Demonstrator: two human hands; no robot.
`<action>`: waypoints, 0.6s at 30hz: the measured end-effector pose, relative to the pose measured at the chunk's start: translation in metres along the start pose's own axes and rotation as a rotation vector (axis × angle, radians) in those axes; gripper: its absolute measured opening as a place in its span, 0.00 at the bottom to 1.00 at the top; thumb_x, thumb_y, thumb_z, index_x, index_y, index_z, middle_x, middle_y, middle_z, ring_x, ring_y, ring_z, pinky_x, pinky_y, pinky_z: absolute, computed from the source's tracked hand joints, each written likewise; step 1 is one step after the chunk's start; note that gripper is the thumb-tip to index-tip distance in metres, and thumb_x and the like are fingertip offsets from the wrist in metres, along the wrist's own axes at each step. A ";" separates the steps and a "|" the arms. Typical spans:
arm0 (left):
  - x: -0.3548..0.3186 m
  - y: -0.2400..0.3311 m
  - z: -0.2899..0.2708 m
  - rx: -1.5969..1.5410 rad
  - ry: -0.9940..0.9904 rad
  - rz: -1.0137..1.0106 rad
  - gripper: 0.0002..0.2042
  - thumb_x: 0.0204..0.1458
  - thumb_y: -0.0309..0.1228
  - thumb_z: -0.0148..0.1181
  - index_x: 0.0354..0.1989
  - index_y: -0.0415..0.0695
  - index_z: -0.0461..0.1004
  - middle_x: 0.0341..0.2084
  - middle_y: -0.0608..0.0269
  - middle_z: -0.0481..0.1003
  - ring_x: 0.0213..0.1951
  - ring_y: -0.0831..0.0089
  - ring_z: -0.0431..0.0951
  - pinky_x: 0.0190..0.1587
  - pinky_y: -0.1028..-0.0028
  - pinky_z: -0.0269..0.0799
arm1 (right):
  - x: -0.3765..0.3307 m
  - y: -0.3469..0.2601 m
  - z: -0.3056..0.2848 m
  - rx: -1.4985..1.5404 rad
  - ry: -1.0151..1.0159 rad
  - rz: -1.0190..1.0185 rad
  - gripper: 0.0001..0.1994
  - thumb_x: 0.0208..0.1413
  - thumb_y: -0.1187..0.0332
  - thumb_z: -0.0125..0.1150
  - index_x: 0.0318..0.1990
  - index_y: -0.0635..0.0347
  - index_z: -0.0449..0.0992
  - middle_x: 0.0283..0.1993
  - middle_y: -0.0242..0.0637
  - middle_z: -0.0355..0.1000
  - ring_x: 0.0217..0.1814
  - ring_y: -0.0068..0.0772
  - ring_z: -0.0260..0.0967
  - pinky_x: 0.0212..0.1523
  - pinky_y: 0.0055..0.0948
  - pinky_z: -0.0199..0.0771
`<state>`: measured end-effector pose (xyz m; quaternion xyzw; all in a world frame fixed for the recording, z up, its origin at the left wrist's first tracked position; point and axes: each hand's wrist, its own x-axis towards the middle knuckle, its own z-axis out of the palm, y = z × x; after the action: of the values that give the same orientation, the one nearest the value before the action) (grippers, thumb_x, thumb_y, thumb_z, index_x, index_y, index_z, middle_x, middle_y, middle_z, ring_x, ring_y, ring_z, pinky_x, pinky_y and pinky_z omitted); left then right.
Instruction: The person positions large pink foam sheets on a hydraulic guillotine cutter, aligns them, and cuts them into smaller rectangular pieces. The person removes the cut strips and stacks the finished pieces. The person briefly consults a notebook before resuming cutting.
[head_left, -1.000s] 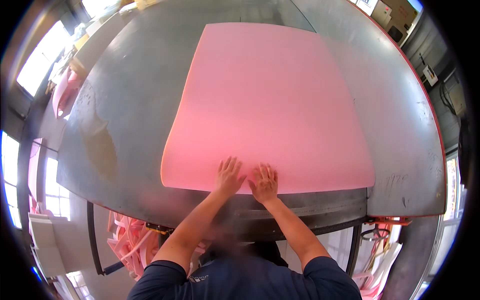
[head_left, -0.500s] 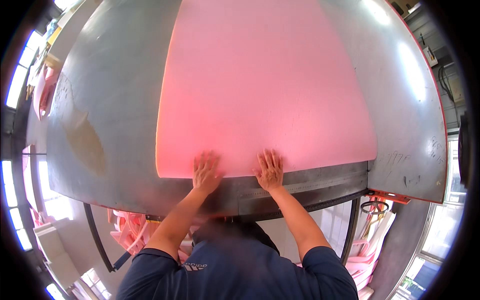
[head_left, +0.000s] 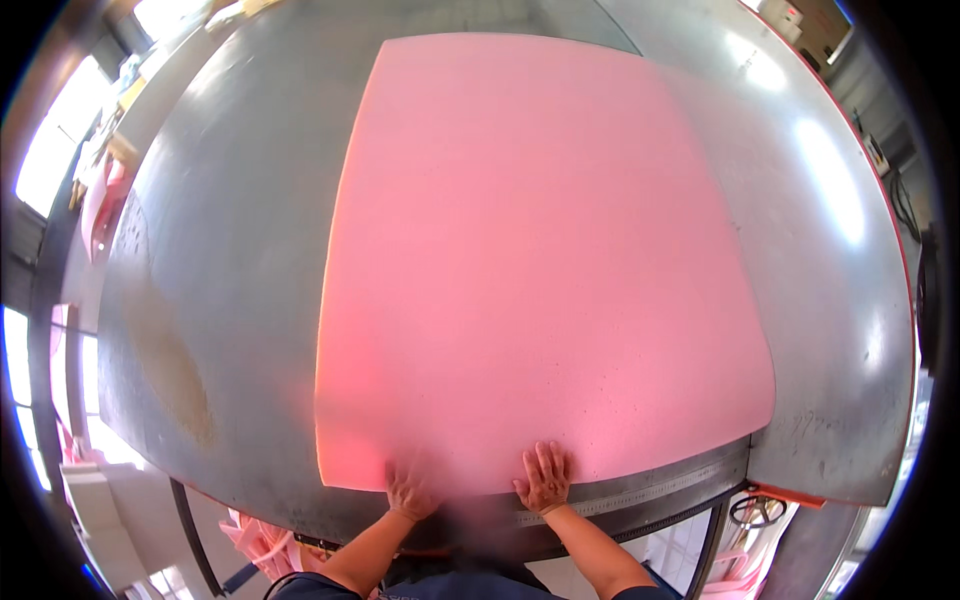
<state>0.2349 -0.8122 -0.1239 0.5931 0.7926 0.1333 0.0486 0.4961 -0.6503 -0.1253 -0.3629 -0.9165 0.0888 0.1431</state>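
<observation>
A large pink sheet, seemingly foam [head_left: 540, 250], lies flat on a grey metal tabletop [head_left: 240, 280]. Both palms rest on its near edge. My left hand [head_left: 412, 490] is laid flat left of the middle, its fingers stretched out though hazy in the picture. To its right, my right hand [head_left: 546, 478] presses down with the fingers spread, and its detail is clear. Neither hand grips anything. The sheet's left side shows a thin yellowish edge. Just in front of the sheet, a ruler-like marked strip [head_left: 650, 490] runs along the machine's near border.
A black handwheel [head_left: 757, 512] sits below the table's near right corner, beside a red bar [head_left: 790, 495]. Pink offcuts [head_left: 268, 548] are heaped under the table at the left. A brownish stain [head_left: 170, 365] marks the left tabletop. White blocks [head_left: 95, 515] stand farther left.
My view has tilted upward, so the sheet's far edge now shows and my hands appear lower in the picture. Both hands remain flat on the near edge.
</observation>
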 end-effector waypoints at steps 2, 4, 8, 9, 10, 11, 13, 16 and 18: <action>0.037 -0.014 0.008 0.019 0.116 0.093 0.32 0.50 0.55 0.60 0.63 0.56 0.71 0.68 0.55 0.62 0.71 0.44 0.54 0.71 0.42 0.39 | 0.029 0.013 0.010 -0.017 0.049 0.014 0.29 0.65 0.45 0.44 0.62 0.56 0.71 0.70 0.46 0.60 0.75 0.59 0.51 0.72 0.63 0.42; 0.084 -0.017 0.006 0.050 0.202 0.168 0.32 0.50 0.56 0.60 0.63 0.56 0.72 0.68 0.56 0.63 0.71 0.45 0.55 0.71 0.43 0.39 | 0.057 0.026 0.020 -0.036 0.099 0.027 0.29 0.64 0.45 0.45 0.62 0.55 0.72 0.70 0.45 0.61 0.75 0.58 0.51 0.71 0.63 0.42; 0.144 -0.041 0.024 0.021 0.253 0.155 0.32 0.49 0.56 0.61 0.63 0.57 0.72 0.68 0.58 0.63 0.71 0.47 0.56 0.71 0.44 0.40 | 0.114 0.043 0.037 -0.057 0.172 0.031 0.28 0.61 0.45 0.49 0.62 0.53 0.72 0.70 0.43 0.61 0.74 0.57 0.52 0.70 0.64 0.43; 0.159 -0.047 0.026 0.030 0.267 0.169 0.32 0.49 0.56 0.61 0.63 0.57 0.72 0.68 0.58 0.63 0.71 0.48 0.56 0.71 0.44 0.40 | 0.128 0.046 0.040 -0.060 0.186 0.032 0.28 0.61 0.46 0.49 0.62 0.53 0.72 0.70 0.43 0.61 0.74 0.57 0.52 0.70 0.64 0.44; 0.174 -0.055 0.028 0.039 0.280 0.182 0.32 0.49 0.56 0.61 0.62 0.57 0.72 0.68 0.59 0.63 0.71 0.48 0.56 0.70 0.44 0.41 | 0.143 0.049 0.044 -0.053 0.190 0.037 0.28 0.60 0.46 0.50 0.62 0.53 0.72 0.69 0.44 0.61 0.74 0.57 0.52 0.70 0.63 0.44; 0.190 -0.063 0.033 0.071 0.281 0.177 0.32 0.49 0.56 0.61 0.62 0.57 0.72 0.68 0.59 0.63 0.71 0.48 0.56 0.70 0.44 0.41 | 0.159 0.051 0.048 -0.045 0.195 0.041 0.28 0.60 0.46 0.50 0.62 0.53 0.72 0.69 0.44 0.61 0.74 0.57 0.52 0.70 0.63 0.44; 0.223 -0.081 0.040 0.136 0.286 0.165 0.32 0.48 0.55 0.61 0.62 0.57 0.72 0.68 0.59 0.63 0.71 0.48 0.56 0.70 0.43 0.42 | 0.193 0.055 0.056 -0.027 0.225 0.041 0.29 0.59 0.46 0.52 0.62 0.53 0.72 0.70 0.44 0.61 0.74 0.57 0.53 0.70 0.62 0.45; 0.275 -0.106 0.036 0.152 0.233 0.141 0.31 0.48 0.55 0.61 0.62 0.57 0.73 0.68 0.59 0.63 0.70 0.49 0.56 0.70 0.44 0.44 | 0.249 0.062 0.069 -0.014 0.289 0.032 0.29 0.59 0.47 0.53 0.63 0.52 0.71 0.70 0.43 0.61 0.73 0.56 0.53 0.70 0.61 0.46; 0.309 -0.116 0.024 0.160 0.294 0.181 0.31 0.48 0.54 0.61 0.61 0.57 0.73 0.67 0.60 0.64 0.70 0.49 0.58 0.70 0.44 0.45 | 0.283 0.065 0.075 -0.026 0.318 0.028 0.29 0.58 0.47 0.53 0.63 0.52 0.71 0.70 0.43 0.61 0.73 0.56 0.53 0.70 0.61 0.47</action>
<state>0.0433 -0.5445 -0.1528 0.6381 0.7426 0.1588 -0.1273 0.3159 -0.4127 -0.1577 -0.3867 -0.8782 0.0204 0.2806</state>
